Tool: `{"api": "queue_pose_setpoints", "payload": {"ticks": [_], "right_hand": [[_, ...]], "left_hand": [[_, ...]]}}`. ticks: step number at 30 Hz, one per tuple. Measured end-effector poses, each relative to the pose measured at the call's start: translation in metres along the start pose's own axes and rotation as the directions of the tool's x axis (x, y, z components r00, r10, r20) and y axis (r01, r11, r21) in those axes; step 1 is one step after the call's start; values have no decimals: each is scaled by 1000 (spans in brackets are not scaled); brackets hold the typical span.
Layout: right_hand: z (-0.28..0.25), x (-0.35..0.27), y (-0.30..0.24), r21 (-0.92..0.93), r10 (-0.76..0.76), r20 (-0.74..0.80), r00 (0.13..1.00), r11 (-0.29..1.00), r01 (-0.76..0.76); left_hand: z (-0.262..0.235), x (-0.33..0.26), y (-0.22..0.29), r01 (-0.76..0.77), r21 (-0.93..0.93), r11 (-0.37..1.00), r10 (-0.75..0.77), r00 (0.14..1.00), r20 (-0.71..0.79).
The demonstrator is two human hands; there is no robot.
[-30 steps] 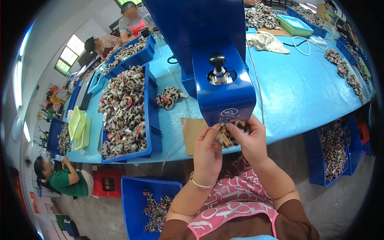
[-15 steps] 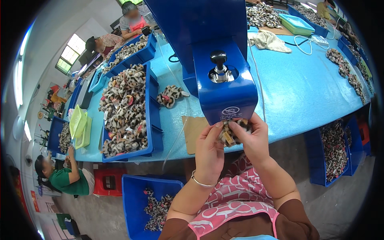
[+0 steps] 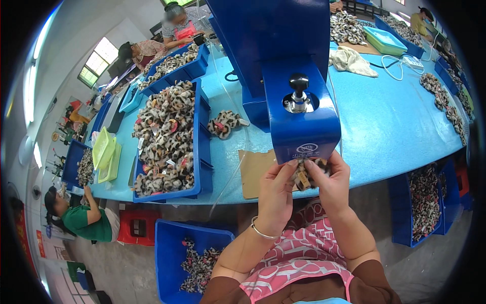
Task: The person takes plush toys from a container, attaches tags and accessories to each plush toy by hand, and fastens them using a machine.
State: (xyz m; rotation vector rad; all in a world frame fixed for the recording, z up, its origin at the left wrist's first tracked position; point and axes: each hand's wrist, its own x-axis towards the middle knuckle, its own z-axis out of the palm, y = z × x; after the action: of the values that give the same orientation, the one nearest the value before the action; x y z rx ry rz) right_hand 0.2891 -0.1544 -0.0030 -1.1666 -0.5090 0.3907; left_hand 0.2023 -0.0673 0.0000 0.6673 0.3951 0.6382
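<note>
My left hand (image 3: 276,188) and my right hand (image 3: 331,181) both pinch a small plush toy (image 3: 304,178) with black, white and brown spotted fur and a tan tag or patch on it. The toy is held at the lower front edge of a blue machine (image 3: 304,131), which has a black-knobbed metal lever (image 3: 299,91) set in its top. Thumbs press on the toy from both sides. Its upper part is hidden under the machine's head. A brown cardboard sheet (image 3: 253,175) lies on the blue table (image 3: 390,116) beside my left hand.
A blue crate (image 3: 202,147) heaped with spotted plush toys stands to the left, with one loose toy (image 3: 224,124) beside it. Below is another blue bin (image 3: 167,258) partly filled. Crates (image 3: 405,218) hang low at right. Co-workers sit around; a thin tube (image 3: 238,167) crosses the table.
The view has shifted slightly, so the machine and table appear further right. Both hands still hold the plush toy under the machine's front edge.
</note>
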Motion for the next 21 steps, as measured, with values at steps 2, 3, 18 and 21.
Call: {"api": "queue_pose_setpoints", "payload": {"ticks": [2, 3, 18, 21], "right_hand": [[-1, 0, 0, -4, 3, -3, 1000, 1000, -3], [-2, 0, 1, 7, 7, -5, 1000, 1000, -7], [0, 4, -4, 13, 10, -13, 1000, 1000, -9], [-1, 4, -5, 10, 21, -20, 1000, 1000, -21]], "left_hand": [[1, 0, 0, 11, -1, 1000, -11, 1000, -9], [2, 0, 0, 27, -2, 1000, -27, 1000, -16], [3, 11, 1, 5, 22, 1000, -6, 1000, 4], [4, 11, 2, 15, 27, 1000, -15, 1000, -4]]}}
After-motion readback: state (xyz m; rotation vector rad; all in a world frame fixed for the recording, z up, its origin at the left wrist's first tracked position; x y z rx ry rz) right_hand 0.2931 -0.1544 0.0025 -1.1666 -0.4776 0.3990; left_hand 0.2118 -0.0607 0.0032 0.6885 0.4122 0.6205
